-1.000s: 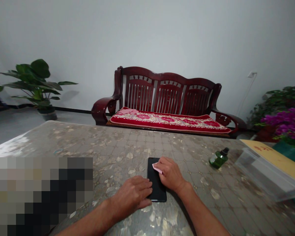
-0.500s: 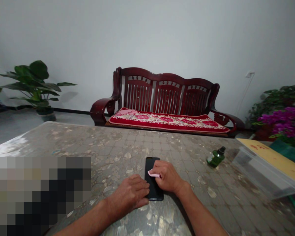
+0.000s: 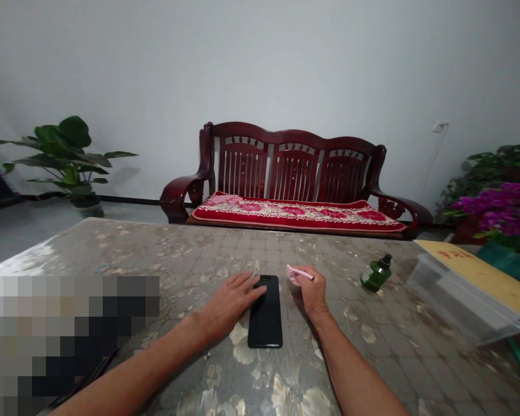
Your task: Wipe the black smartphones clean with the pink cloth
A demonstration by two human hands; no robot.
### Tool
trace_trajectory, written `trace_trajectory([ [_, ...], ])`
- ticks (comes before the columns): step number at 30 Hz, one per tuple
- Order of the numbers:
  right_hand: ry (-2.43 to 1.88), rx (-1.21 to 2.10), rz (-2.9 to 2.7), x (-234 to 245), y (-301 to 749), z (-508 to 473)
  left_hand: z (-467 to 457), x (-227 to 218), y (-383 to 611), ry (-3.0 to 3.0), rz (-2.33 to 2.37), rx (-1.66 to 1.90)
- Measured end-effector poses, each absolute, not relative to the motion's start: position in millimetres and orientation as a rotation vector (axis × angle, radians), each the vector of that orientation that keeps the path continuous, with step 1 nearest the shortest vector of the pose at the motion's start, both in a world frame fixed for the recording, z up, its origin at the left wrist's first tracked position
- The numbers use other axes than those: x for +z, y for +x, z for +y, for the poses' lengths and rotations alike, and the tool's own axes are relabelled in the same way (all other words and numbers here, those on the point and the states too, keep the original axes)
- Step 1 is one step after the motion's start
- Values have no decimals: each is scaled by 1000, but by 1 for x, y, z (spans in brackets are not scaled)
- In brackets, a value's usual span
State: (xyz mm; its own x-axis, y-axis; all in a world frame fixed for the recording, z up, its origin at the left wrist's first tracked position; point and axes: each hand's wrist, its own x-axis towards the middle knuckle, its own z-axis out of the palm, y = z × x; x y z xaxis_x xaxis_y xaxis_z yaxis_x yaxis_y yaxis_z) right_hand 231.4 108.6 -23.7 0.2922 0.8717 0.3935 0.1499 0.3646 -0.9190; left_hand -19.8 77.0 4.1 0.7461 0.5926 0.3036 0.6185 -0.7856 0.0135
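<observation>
A black smartphone (image 3: 265,323) lies flat on the patterned tablecloth (image 3: 190,242), its camera strip at the far end. My left hand (image 3: 234,294) is open, with fingers spread over the phone's upper left edge and the fingertips touching it. To the right of the phone, and apart from it, my right hand (image 3: 314,290) is closed on a small folded pink cloth (image 3: 295,274). Part of the cloth is hidden inside the fingers.
A green pump bottle (image 3: 376,274) stands right of my right hand. Farther right is a clear plastic box (image 3: 450,300) with a yellow board (image 3: 481,274) on top. Behind the table is a wooden bench (image 3: 294,167). A blurred-out patch covers the lower left.
My right hand has lifted off the phone and moved right with the pink cloth. My left hand has slid up to the phone's far end, and its fingers have spread.
</observation>
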Motion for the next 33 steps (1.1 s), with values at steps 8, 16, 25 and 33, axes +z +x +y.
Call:
trace_trajectory([
  [8,-1116,688,-1086,-23,230,110,113,38,13,-2943,-665,41],
  [16,-1134,749,-1041,-24,230,111,127,45,11,-3032,-853,224],
  [25,-1126,821,-1036,-29,229,114,104,36,-12,-2988,-1521,2],
  [33,-1115,796,-1129,-23,229,111,65,19,-6,-2740,-1802,-202],
])
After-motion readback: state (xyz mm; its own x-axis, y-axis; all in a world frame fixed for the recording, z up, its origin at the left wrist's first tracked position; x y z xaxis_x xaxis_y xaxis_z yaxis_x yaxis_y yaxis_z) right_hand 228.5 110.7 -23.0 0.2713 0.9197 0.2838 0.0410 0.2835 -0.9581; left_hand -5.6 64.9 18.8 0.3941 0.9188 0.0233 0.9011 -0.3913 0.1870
